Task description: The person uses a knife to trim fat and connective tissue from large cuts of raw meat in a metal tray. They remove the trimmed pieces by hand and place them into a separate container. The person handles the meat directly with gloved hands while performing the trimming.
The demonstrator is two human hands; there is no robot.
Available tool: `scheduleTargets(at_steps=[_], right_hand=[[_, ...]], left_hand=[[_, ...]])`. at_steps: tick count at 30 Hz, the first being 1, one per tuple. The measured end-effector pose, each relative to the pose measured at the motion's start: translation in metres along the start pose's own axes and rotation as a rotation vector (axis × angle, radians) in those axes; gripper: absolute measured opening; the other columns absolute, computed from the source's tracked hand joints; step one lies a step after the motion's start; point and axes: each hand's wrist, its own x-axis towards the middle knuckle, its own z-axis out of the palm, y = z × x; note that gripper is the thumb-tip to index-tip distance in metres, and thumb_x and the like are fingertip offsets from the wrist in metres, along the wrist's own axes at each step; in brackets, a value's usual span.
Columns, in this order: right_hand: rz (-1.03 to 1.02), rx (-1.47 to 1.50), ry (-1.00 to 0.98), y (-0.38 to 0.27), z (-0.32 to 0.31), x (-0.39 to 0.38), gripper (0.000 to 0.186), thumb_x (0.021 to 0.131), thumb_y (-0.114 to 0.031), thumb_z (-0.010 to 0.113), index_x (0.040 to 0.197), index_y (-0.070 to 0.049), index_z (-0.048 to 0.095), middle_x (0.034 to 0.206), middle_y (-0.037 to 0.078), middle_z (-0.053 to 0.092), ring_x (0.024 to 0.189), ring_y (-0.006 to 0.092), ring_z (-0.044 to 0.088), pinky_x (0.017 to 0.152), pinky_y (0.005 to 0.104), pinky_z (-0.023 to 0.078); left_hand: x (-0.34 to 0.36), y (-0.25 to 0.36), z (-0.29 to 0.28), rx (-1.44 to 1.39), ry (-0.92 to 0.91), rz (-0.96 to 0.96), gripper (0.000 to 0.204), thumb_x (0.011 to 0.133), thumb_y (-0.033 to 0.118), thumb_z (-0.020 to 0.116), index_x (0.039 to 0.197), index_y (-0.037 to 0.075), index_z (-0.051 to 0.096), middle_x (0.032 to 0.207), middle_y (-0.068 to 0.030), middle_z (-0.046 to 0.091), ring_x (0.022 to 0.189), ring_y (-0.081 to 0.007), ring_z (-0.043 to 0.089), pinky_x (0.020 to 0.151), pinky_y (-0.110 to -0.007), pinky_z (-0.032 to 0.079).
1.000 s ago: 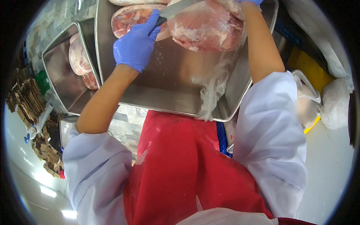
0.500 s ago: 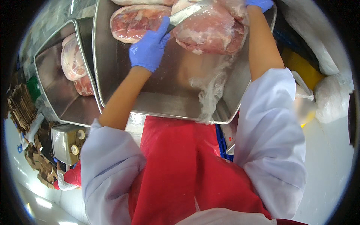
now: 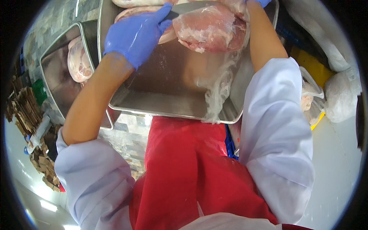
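My left hand (image 3: 134, 36), in a blue glove, is closed round the handle of a knife (image 3: 191, 7). The blade points right and lies along the upper edge of a large piece of raw meat (image 3: 209, 30) in a deep metal tub (image 3: 168, 104). Only a sliver of my right hand (image 3: 262, 2), also blue-gloved, shows at the top edge beside the meat's far right end; its fingers are hidden. Clear plastic film (image 3: 218, 94) trails from the meat down over the tub's near rim. Behind my left hand lie more meat pieces (image 3: 132, 12), partly covered.
To the left stands a second metal tub (image 3: 57, 84) with meat (image 3: 78, 61) in it. Stacked cardboard (image 3: 27, 105) is farther left. At the right are a bundle of clear plastic (image 3: 341, 97) and a yellow container (image 3: 312, 67). My red apron touches the tub's near side.
My left hand has moved left and nearer, rising over the left meat piece, with the knife drawn back leftward and lying flatter. My right hand stays by the meat. The view has shifted slightly.
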Motion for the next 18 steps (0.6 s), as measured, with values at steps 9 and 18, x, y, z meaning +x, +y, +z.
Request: scheduleTargets(at_steps=[9, 18], right_hand=[[-0.010, 0.133, 0.056, -0.009, 0.008, 0.006, 0.028, 0.089, -0.020, 0.050, 0.089, -0.016, 0.078, 0.096, 0.006, 0.073, 0.090, 0.0234, 0.069, 0.076, 0.0388, 0.053], [0.132, 0.302, 0.014, -0.020, 0.015, 0.024, 0.028, 0.088, -0.021, 0.050, 0.087, -0.013, 0.078, 0.096, 0.008, 0.073, 0.094, 0.0231, 0.069, 0.075, 0.0382, 0.053]], left_hand=[[0.062, 0.037, -0.061, 0.034, -0.278, -0.006, 0.031, 0.097, 0.033, 0.050, 0.120, 0.014, 0.060, 0.087, -0.0169, 0.070, 0.080, -0.0369, 0.067, 0.070, -0.048, 0.052], [0.009, 0.019, 0.071, -0.202, -0.096, -0.240, 0.049, 0.099, 0.047, 0.046, 0.146, 0.042, 0.036, 0.105, -0.0149, 0.068, 0.087, -0.0358, 0.067, 0.073, -0.049, 0.054]])
